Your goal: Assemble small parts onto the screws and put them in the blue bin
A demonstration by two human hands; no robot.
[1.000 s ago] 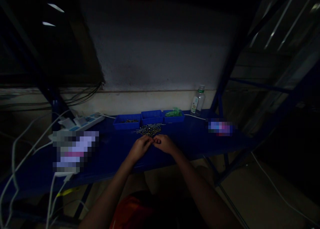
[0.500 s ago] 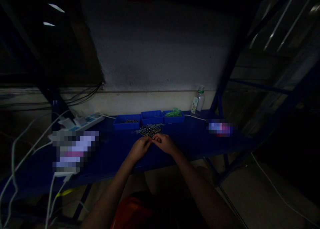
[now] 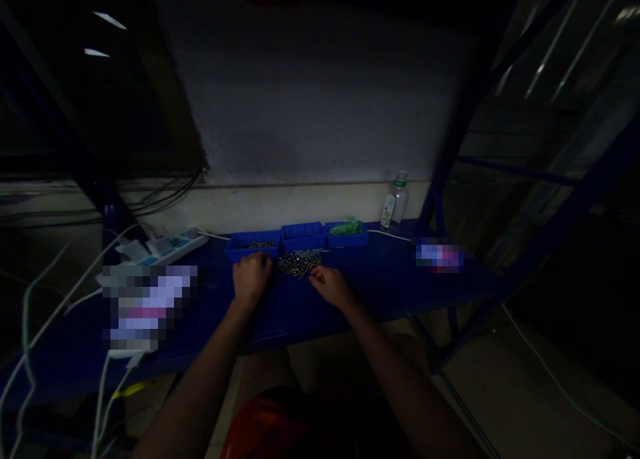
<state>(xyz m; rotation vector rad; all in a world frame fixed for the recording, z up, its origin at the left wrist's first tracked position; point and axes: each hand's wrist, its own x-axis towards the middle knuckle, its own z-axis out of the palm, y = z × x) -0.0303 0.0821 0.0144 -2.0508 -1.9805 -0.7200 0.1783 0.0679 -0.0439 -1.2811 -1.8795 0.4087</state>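
Observation:
A loose pile of thin metal screws [image 3: 301, 262], silvery and brassy, lies on the blue table in front of the bins. My left hand [image 3: 251, 279] is at the front of the left blue bin [image 3: 237, 247], left of the pile, fingers curled downward; anything in them is hidden. At the pile's right front edge, my right hand [image 3: 331, 285] has thumb and fingers pinched together; what they hold is too small and dark to make out. Small metal pieces [image 3: 263, 245] lie inside the left bin.
A middle blue bin [image 3: 303, 235] and a right one with green plastic pieces [image 3: 347, 227] stand along the wall. A clear bottle [image 3: 395, 207] is behind at right. A power strip [image 3: 175, 245] with white cables and a blurred-out device [image 3: 155, 305] sit left; another blurred device [image 3: 440, 256] lies right.
My left hand has left my right hand and moved left and slightly forward to the left bin's front. My right hand stays almost in place beside the pile, still pinched.

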